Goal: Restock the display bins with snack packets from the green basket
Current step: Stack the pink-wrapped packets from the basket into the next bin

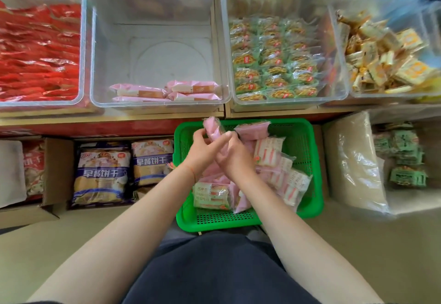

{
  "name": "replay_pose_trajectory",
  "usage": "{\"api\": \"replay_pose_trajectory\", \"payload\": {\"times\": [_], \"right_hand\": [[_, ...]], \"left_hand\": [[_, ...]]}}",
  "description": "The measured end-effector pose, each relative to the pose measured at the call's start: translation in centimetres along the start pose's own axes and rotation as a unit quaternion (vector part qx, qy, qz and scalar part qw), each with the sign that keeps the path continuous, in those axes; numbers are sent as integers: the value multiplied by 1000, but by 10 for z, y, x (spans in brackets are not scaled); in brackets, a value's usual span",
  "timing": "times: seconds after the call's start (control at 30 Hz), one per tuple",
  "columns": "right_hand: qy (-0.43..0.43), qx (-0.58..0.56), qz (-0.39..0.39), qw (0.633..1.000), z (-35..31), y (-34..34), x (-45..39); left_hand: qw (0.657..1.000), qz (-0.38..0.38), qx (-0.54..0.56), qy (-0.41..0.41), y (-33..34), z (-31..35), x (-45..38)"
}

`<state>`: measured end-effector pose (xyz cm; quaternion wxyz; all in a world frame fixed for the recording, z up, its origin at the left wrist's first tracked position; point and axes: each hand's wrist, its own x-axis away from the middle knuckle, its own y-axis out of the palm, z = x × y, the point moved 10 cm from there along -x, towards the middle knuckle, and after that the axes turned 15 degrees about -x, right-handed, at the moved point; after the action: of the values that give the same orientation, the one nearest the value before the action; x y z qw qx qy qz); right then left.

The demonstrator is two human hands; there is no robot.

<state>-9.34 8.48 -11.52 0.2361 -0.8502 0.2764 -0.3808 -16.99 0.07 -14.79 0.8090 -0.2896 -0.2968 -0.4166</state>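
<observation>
A green basket (307,160) on the floor holds several pink snack packets (274,160). Above its far left part, my left hand (202,151) and my right hand (232,155) meet, both gripping a pink packet (212,127) that sticks up between them. Whether they hold more than one packet is hidden by my fingers. On the shelf straight ahead, a clear bin (157,41) holds a few of the same pink packets (167,92) along its front wall.
Left of that bin stands a bin of red packets (38,50); to the right are bins of green-wrapped snacks (274,60) and yellow ones (386,60). Cardboard boxes with blue biscuit bags (102,172) stand left of the basket, a clear plastic sack (353,160) to its right.
</observation>
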Motion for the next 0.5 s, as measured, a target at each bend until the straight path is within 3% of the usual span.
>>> {"api": "replay_pose_trajectory", "payload": {"times": [0.17, 0.23, 0.3, 0.37, 0.5], "right_hand": [[-27, -184, -127, 974, -9, 8, 19], [3, -253, -81, 964, 12, -19, 8], [72, -311, 22, 947, 46, -53, -7], [111, -317, 63, 940, 68, -72, -19], [109, -188, -30, 976, 69, -51, -44]], "left_hand": [[993, -36, 110, -20, 0, 3, -15], [983, -106, 137, -56, 0, -9, -14], [976, -148, 144, -72, -1, -17, -11], [978, -135, 146, -65, -7, -22, -13], [982, -108, 147, -54, -11, -28, -9]]}}
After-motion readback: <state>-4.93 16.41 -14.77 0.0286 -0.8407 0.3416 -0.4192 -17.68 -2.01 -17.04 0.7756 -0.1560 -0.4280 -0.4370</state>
